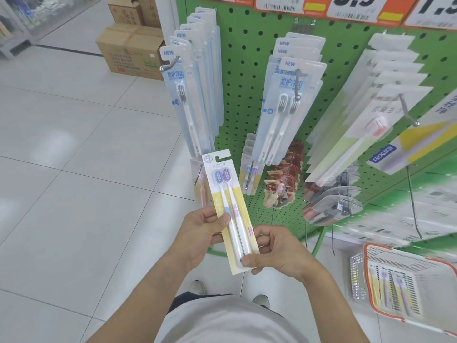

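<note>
L hand, R hand, toothbrush-pk approx. between

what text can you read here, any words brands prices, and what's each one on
"NEW": top corner of the left blue packs and the middle blue packs.
"柔护净齿": front of the same blue packs.
"FROG": blue label on the yellow-striped pack, right.
"5.9": price tag, top cropped.
"1." then cut off: corner price tag.
Too small to read: print on the held two-brush pack.
Blurred: print on the cardboard boxes.
</note>
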The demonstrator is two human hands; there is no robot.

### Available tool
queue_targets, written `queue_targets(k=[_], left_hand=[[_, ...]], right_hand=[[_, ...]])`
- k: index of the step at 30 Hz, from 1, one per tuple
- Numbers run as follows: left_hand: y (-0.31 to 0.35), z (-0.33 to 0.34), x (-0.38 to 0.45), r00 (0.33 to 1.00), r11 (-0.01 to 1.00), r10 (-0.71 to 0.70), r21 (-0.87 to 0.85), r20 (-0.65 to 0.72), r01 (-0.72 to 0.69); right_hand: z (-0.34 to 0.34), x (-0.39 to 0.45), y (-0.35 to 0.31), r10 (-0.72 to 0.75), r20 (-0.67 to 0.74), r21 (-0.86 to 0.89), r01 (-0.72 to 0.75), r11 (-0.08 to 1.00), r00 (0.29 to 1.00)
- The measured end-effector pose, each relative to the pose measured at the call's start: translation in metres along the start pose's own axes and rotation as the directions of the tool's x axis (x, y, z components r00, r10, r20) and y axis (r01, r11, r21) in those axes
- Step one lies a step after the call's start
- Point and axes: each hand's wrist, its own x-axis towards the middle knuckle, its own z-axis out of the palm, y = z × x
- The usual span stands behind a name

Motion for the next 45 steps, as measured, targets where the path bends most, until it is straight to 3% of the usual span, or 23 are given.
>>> queue_targets(k=[12,20,24,27,30,33,38,45], left_hand=[[0.007,0.005,0.003,0.999,0.999,-0.022,0.042,-0.032,0.023],[0.006,0.011,-0.001,0.994,0.993,0.002,0.114,-0.108,0.010],[0.006,0.019,-0.007,0.998,0.983,0.043,0.178,-0.040,-0.035],[0.014,0.023,-0.010,0.999,0.984,0.038,0.173,-0.022,-0.034],[0.016,0.021,-0.005,0.985,0.985,0.064,0.168,-0.163,-0.036],[0.015,0.020,-0.004,0.945,0.951,0.163,0.302,-0.284,-0.073],[0.023,0.024,-0.010,0.981,0.962,0.173,0.230,-0.093,-0.148],[0.024,0.022,-0.010,0.978,0.958,0.190,0.233,-0.091,-0.164]], right_hand=[[-0.010,0.002,0.003,0.009,-0.029,-0.044,-0.010,0.999,1.000],[-0.001,0.004,0.001,-0.080,-0.170,-0.252,0.035,0.967,0.982],[0.012,0.006,-0.004,-0.127,-0.166,-0.316,0.069,0.946,0.978],[0.008,0.004,-0.007,-0.127,-0.123,-0.220,0.098,0.971,0.984],[0.003,0.001,-0.008,-0.097,-0.048,0.027,0.099,0.995,0.994],[0.005,0.001,-0.006,-0.071,0.033,0.188,0.064,0.980,0.997],[0.006,0.004,-0.009,-0.039,0.200,0.322,-0.028,0.946,0.979],[0.005,0.005,-0.010,-0.041,0.246,0.351,-0.050,0.935,0.968]])
